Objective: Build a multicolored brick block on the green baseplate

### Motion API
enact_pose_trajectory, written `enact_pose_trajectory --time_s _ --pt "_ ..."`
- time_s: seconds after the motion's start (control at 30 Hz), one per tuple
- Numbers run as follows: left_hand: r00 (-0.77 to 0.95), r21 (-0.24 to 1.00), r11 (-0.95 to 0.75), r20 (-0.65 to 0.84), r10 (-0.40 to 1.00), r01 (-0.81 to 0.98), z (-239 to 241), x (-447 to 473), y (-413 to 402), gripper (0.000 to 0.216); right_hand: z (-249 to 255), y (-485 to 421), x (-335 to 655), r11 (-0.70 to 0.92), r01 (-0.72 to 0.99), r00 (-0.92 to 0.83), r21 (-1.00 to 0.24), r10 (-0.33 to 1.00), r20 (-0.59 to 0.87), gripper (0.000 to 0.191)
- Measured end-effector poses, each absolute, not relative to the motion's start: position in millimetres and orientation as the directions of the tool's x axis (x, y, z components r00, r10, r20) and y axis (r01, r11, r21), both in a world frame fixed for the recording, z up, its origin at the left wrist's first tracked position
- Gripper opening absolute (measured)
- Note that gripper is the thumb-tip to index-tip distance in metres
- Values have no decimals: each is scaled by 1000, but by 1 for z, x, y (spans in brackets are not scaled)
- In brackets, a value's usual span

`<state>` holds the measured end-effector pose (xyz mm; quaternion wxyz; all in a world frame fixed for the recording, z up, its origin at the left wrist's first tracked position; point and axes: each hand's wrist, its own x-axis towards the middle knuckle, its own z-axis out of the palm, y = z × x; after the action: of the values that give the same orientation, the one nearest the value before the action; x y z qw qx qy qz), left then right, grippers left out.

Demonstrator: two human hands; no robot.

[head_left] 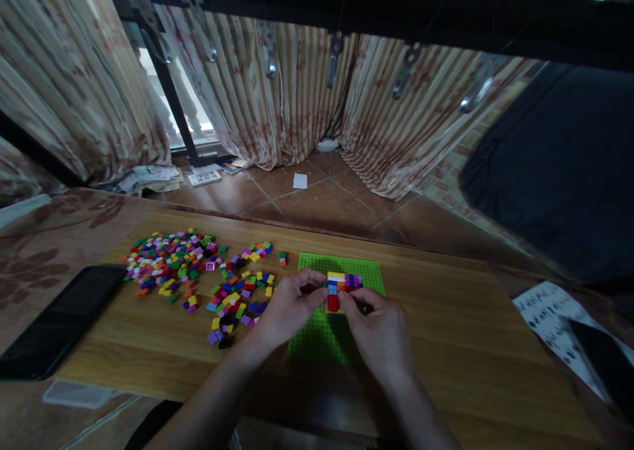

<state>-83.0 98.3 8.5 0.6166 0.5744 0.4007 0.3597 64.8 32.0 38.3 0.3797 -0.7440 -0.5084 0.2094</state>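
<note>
A green baseplate lies on the wooden table. On it stands a small multicoloured brick build with yellow, blue, pink and red bricks. My left hand curls its fingers against the build's left side. My right hand pinches at the red brick on the build's front. Both hands meet over the plate's middle. A spread of loose small bricks in several colours lies to the left of the plate.
A black phone lies at the table's left edge. A printed sheet lies at the right edge beside a dark object. Beyond the table are a tiled floor, striped curtains and scattered papers.
</note>
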Motion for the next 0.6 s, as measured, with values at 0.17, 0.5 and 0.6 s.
enact_pose_trajectory --time_s 0.17,0.5,0.6 --pt "420 996 66 -82 904 53 8 -83 97 19 40 32 64 -208 630 383 -748 921 67 35" --pt "426 993 117 -110 898 11 7 -81 96 21 39 34 77 -212 666 352 -715 934 52 51" --pt "418 993 121 -115 901 13 7 -81 96 19 40 33 83 -232 679 376 -696 925 59 53"
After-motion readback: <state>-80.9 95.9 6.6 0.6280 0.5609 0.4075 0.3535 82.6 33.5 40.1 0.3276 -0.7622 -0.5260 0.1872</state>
